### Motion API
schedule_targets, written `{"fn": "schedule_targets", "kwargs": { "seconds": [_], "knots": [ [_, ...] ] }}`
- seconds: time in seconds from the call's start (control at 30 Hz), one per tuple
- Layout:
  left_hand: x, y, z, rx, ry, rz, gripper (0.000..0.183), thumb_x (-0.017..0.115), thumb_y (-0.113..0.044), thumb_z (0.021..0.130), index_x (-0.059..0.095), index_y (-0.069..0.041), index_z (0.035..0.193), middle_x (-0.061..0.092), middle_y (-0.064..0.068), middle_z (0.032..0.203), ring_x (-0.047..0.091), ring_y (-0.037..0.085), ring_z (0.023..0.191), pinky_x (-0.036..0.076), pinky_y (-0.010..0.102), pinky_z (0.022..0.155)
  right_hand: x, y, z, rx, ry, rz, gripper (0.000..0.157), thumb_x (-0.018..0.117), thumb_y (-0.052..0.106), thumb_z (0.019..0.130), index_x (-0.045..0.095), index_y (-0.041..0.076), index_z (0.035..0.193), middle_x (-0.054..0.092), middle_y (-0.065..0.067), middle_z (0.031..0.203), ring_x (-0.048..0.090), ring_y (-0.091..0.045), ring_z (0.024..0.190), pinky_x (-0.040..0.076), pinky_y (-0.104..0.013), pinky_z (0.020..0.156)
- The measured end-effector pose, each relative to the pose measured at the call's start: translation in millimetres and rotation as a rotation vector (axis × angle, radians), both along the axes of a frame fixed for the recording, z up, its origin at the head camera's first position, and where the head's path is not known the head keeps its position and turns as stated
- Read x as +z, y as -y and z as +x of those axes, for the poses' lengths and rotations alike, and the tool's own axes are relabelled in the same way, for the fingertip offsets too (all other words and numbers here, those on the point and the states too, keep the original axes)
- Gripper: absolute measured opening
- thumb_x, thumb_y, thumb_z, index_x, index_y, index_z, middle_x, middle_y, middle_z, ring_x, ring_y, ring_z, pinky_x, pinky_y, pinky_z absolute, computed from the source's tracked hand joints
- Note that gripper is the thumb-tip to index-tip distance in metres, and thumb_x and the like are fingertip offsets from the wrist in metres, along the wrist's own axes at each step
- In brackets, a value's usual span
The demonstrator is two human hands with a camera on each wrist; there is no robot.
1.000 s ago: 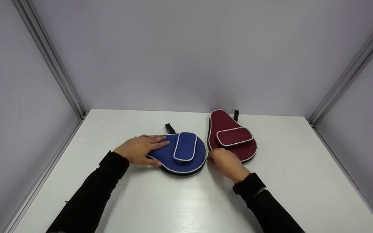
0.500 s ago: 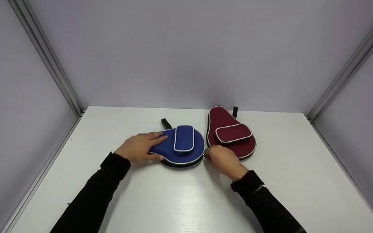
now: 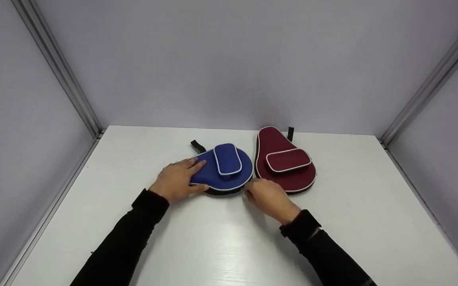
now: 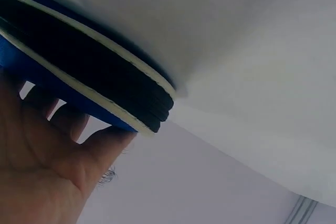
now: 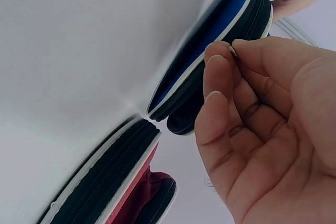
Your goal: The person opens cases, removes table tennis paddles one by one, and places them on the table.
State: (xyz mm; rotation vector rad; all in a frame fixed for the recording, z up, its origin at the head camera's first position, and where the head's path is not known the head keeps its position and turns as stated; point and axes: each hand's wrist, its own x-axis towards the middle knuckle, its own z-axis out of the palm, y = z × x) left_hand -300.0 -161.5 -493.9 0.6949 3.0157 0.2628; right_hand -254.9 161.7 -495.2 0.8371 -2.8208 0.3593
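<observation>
A blue paddle-shaped case (image 3: 206,174) with white piping and a raised pocket (image 3: 228,159) lies on the white table. My left hand (image 3: 177,180) rests on its narrow end, fingers spread over the top and thumb along the near edge. At the rounded side, my right hand (image 3: 270,200) pinches a small metal zipper pull (image 5: 232,51) between thumb and forefinger. In the right wrist view, the other fingers curl loosely below it. The dark zipped side (image 4: 84,51) of the case faces the left wrist camera, its teeth closed along the stretch that shows.
A maroon case (image 3: 270,143) of the same shape, with its own pocket, lies just right of the blue one. Black straps (image 3: 198,146) stick out from both cases. Grey walls with metal corner posts (image 3: 54,67) enclose the table (image 3: 229,246) at the back and sides.
The blue case has turned a little counterclockwise and slid away from me under my left hand. My right hand has moved left along its rim, still pinching the pull. The view has tilted slightly.
</observation>
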Motion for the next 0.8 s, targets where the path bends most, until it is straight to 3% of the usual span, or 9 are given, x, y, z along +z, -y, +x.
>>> {"fn": "schedule_targets", "kwargs": {
  "seconds": [0.33,0.5,0.67,0.8],
  "knots": [
    [-4.5,-26.5,26.7,0.131,-0.034,0.006,0.092,0.068,-0.070,0.112,0.048,-0.012,0.180,0.051,0.026,0.183,0.051,0.051,0.169,0.051,0.080,0.128,-4.8,10.1,4.7,0.058,0.021,0.001,0.008,0.083,0.008,0.107,0.086,0.007,0.100,0.085,-0.010,0.094,0.084,-0.033,0.092,0.071,-0.052,0.077],
    [-5.9,-37.0,37.5,0.185,-0.031,0.019,0.094,0.065,-0.072,0.113,0.046,-0.009,0.180,0.050,0.028,0.183,0.052,0.053,0.168,0.051,0.081,0.127,-5.7,14.4,1.8,0.041,0.033,-0.055,0.012,0.082,0.003,0.106,0.084,0.006,0.094,0.083,-0.008,0.091,0.081,-0.028,0.088,0.069,-0.048,0.077],
    [-5.5,-39.1,43.9,0.186,-0.017,0.024,0.094,0.062,-0.071,0.114,0.044,-0.007,0.181,0.048,0.030,0.183,0.051,0.056,0.168,0.052,0.082,0.126,-7.7,15.4,-2.2,0.006,0.024,-0.105,0.021,0.081,0.003,0.106,0.078,0.008,0.085,0.077,-0.005,0.084,0.073,-0.019,0.080,0.065,-0.044,0.070],
    [-2.9,-33.2,44.6,0.146,0.011,0.045,0.093,0.063,-0.068,0.115,0.044,-0.004,0.181,0.046,0.029,0.185,0.047,0.056,0.171,0.050,0.080,0.129,-9.4,14.5,-5.0,-0.001,0.025,-0.125,0.021,0.083,0.003,0.104,0.079,0.009,0.085,0.076,-0.003,0.084,0.070,-0.016,0.078,0.064,-0.043,0.069]
  ]
}}
